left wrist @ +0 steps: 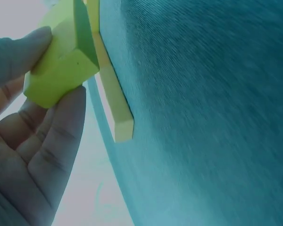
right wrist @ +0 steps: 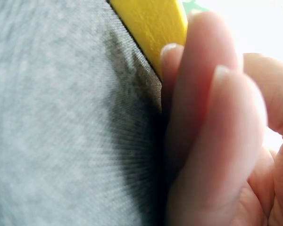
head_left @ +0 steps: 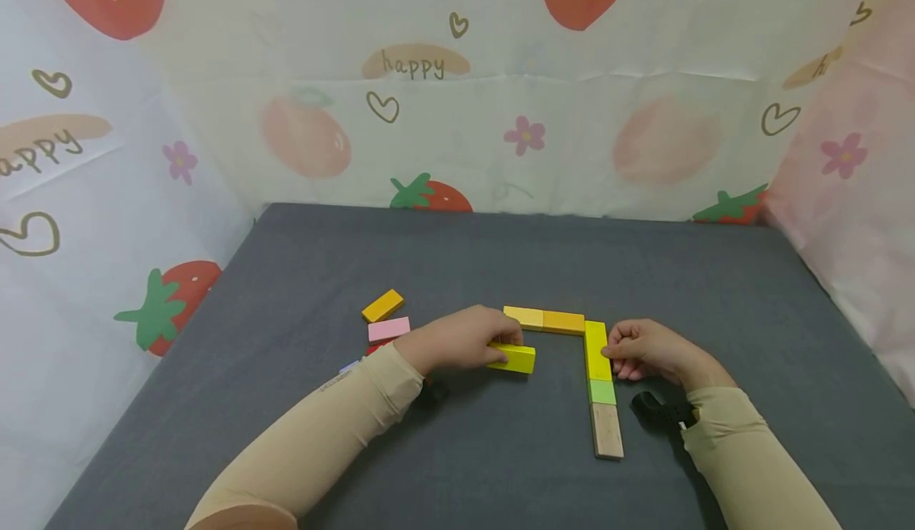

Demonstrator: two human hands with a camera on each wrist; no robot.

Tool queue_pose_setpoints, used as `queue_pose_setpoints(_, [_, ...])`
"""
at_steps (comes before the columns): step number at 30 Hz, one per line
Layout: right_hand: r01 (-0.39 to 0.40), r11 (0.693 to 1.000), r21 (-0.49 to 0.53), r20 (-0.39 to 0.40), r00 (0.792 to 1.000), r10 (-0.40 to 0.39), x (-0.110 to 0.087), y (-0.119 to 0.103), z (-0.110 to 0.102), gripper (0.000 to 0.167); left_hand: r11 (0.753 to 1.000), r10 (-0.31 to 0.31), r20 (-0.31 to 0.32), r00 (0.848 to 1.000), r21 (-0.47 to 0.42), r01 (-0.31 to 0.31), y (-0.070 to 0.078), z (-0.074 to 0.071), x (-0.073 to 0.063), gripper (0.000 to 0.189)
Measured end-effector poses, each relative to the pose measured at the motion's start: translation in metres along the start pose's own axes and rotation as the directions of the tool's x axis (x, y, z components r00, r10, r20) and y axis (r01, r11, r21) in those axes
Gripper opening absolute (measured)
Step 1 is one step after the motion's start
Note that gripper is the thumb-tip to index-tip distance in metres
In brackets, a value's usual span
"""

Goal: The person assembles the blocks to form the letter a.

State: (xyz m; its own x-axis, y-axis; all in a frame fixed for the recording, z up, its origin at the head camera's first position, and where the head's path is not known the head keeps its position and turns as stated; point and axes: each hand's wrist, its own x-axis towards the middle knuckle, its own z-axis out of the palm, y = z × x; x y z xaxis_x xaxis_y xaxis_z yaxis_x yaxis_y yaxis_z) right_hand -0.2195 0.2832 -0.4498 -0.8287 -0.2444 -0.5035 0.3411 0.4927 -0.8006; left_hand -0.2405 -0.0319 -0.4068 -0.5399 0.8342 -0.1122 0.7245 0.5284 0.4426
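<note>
My left hand (head_left: pixel 468 338) pinches a yellow-green wooden block (head_left: pixel 518 359) between thumb and fingers, slightly above the cloth. In the left wrist view, that block (left wrist: pixel 61 59) is tilted, with the thumb on one side and fingertips beneath. My right hand (head_left: pixel 652 351) rests beside a yellow block (head_left: pixel 596 351), its thumb tip at the block's right edge and its other fingers loosely bent. In the right wrist view, fingertips lie against or very near the yellow block (right wrist: pixel 151 28). Below it, a green block (head_left: pixel 603 392) and a plain wood block (head_left: pixel 608 431) continue the column.
A pale yellow block (head_left: pixel 523 318) and an orange block (head_left: pixel 563 323) form a row meeting the column's top. Left of them lie an orange block (head_left: pixel 382 306), a pink block (head_left: pixel 389 330) and a partly hidden red block (head_left: pixel 375 348). Grey cloth (head_left: pixel 457 260) covers the table.
</note>
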Motion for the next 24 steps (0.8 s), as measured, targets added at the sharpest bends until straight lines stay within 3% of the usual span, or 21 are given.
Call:
queue_pose_setpoints(14, [0.018, 1.000, 0.013, 0.022, 1.000, -0.019, -0.002, 0.000, -0.001, 0.016, 1.000, 0.000, 0.001, 1.000, -0.005, 0.000, 0.016, 0.015, 0.042, 0.018])
queue_pose_setpoints(24, [0.014, 1.000, 0.011, 0.017, 1.000, -0.014, -0.001, 0.000, -0.001, 0.017, 0.998, -0.035, 0.062, 0.997, -0.042, 0.038, 0.025, 0.027, 0.060, 0.019])
